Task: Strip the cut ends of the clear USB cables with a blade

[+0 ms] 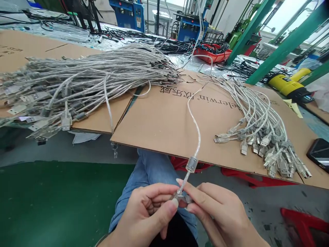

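Observation:
My left hand [151,212] pinches the plug end of a clear-jacketed USB cable [195,127] just past the table edge, above my lap. My right hand [218,209] is closed at the same plug, thumb and fingers around a small grey translucent piece [189,199] whose kind I cannot make out. Most of the plug is hidden by my fingers. A grey ferrite bead [192,164] sits on the cable just above my hands. From there the cable runs up across the cardboard [159,127] towards the back.
A big bundle of clear USB cables [102,75] lies at left, a smaller bundle [272,137] at right with plugs near the edge. Further right are a phone [320,154] and a yellow heat gun [289,85]. Behind stands a red tray [213,55] of black cables beside green posts [280,44].

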Action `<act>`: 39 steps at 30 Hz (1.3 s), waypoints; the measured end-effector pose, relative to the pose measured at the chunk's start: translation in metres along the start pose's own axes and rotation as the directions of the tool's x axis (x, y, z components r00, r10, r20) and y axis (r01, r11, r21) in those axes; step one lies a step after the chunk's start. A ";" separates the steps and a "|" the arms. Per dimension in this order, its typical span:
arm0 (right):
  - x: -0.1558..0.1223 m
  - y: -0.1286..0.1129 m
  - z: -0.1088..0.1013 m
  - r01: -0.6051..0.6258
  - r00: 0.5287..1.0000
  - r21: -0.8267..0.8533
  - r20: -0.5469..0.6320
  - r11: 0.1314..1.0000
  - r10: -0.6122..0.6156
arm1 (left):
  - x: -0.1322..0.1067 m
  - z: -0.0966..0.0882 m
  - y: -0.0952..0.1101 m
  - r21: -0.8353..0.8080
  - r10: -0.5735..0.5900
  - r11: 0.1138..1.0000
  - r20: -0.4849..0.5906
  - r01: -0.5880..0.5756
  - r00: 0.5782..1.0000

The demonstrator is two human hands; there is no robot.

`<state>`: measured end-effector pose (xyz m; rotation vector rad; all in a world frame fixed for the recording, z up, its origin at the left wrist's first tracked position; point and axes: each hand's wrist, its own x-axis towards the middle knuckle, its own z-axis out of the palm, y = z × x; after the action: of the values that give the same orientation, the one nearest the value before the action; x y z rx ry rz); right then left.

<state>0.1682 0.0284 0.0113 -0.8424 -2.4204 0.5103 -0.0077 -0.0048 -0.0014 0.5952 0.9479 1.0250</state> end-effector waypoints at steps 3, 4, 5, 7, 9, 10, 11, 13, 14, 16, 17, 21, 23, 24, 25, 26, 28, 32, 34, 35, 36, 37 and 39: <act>0.000 0.002 -0.003 0.021 0.999 -0.059 0.042 0.998 -0.018 | 0.000 -0.002 0.000 0.009 -0.018 1.000 0.020 0.018 1.000; 0.000 0.002 -0.004 0.022 0.999 -0.079 0.044 0.997 -0.019 | -0.001 -0.002 0.000 0.010 -0.020 1.000 0.024 0.020 1.000; -0.001 0.003 -0.004 0.025 0.999 -0.098 0.032 0.995 -0.021 | -0.001 -0.002 -0.001 0.008 -0.020 1.000 0.030 0.020 0.999; -0.003 0.003 -0.003 0.027 1.000 -0.133 0.011 0.991 -0.026 | 0.000 -0.002 0.000 0.002 -0.018 1.000 0.042 0.018 0.999; -0.005 0.004 -0.002 0.030 1.000 -0.172 0.002 0.985 -0.030 | 0.000 0.000 0.000 0.001 -0.024 1.000 0.044 0.024 0.999; -0.006 0.003 -0.002 0.033 0.999 -0.190 0.000 0.981 -0.034 | 0.000 0.000 0.000 0.005 -0.027 1.000 0.044 0.027 0.999; -0.007 0.003 -0.001 0.035 0.999 -0.206 -0.003 0.978 -0.036 | 0.000 0.001 0.000 0.011 -0.030 1.000 0.042 0.030 0.999; -0.008 0.002 0.000 0.031 0.999 -0.245 -0.021 0.969 -0.037 | 0.000 0.001 -0.001 0.023 -0.027 0.999 0.035 0.026 0.999; -0.009 0.002 0.000 0.026 0.999 -0.265 -0.035 0.964 -0.037 | 0.000 0.001 -0.001 0.030 -0.024 0.999 0.032 0.023 0.999; -0.008 0.000 0.000 0.021 0.997 -0.303 -0.066 0.953 -0.043 | 0.000 0.002 -0.003 0.039 -0.018 0.999 0.033 0.017 0.999; -0.008 0.000 0.000 0.026 0.997 -0.316 -0.067 0.948 -0.049 | 0.000 0.002 -0.004 0.041 -0.016 0.999 0.034 0.015 0.999; -0.003 -0.003 -0.004 0.035 0.999 -0.327 -0.028 0.944 -0.047 | -0.002 0.001 -0.008 0.020 -0.016 1.000 0.025 0.016 1.000; -0.003 -0.002 -0.004 0.029 0.999 -0.323 -0.031 0.946 -0.042 | -0.002 0.002 -0.008 -0.009 -0.018 1.000 0.018 0.018 1.000; -0.005 -0.002 -0.004 0.028 0.998 -0.313 -0.042 0.949 -0.043 | -0.002 0.002 -0.008 -0.027 -0.017 0.999 0.016 0.018 1.000; -0.006 -0.001 -0.003 0.026 0.998 -0.298 -0.040 0.954 -0.040 | -0.002 0.002 -0.007 -0.044 -0.015 0.999 0.015 0.016 1.000; -0.008 0.000 -0.002 0.023 0.999 -0.281 -0.035 0.960 -0.034 | -0.002 0.002 -0.005 -0.059 -0.011 0.998 0.017 0.012 1.000; -0.010 0.002 -0.001 0.018 0.999 -0.257 -0.028 0.966 -0.027 | -0.001 0.004 -0.003 -0.083 0.002 0.997 0.026 0.001 1.000; -0.009 0.002 -0.003 0.042 0.999 -0.287 -0.020 0.957 -0.050 | -0.001 0.007 -0.002 -0.100 -0.001 0.995 0.045 0.006 0.999; -0.007 0.000 -0.005 0.044 0.998 -0.303 -0.025 0.952 -0.054 | -0.001 0.007 -0.003 -0.095 -0.005 0.995 0.043 0.009 0.999; -0.007 -0.001 -0.006 0.043 0.998 -0.304 -0.025 0.952 -0.053 | -0.001 0.007 -0.004 -0.090 -0.005 0.996 0.044 0.009 0.999; -0.007 -0.002 -0.006 0.041 0.998 -0.300 -0.031 0.953 -0.052 | -0.001 0.007 -0.005 -0.086 -0.004 0.996 0.045 0.008 0.999; -0.007 -0.002 -0.007 0.037 0.998 -0.281 -0.037 0.959 -0.050 | -0.001 0.006 -0.006 -0.081 -0.004 0.997 0.045 0.007 0.999; -0.010 -0.001 -0.009 0.001 0.999 -0.167 -0.041 0.986 -0.008 | -0.001 0.004 -0.008 -0.065 -0.004 0.998 0.044 0.006 0.999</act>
<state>0.1794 0.0229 0.0157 -0.9078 -2.4515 0.2878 -0.0009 -0.0088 -0.0057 0.5588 0.8738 1.0306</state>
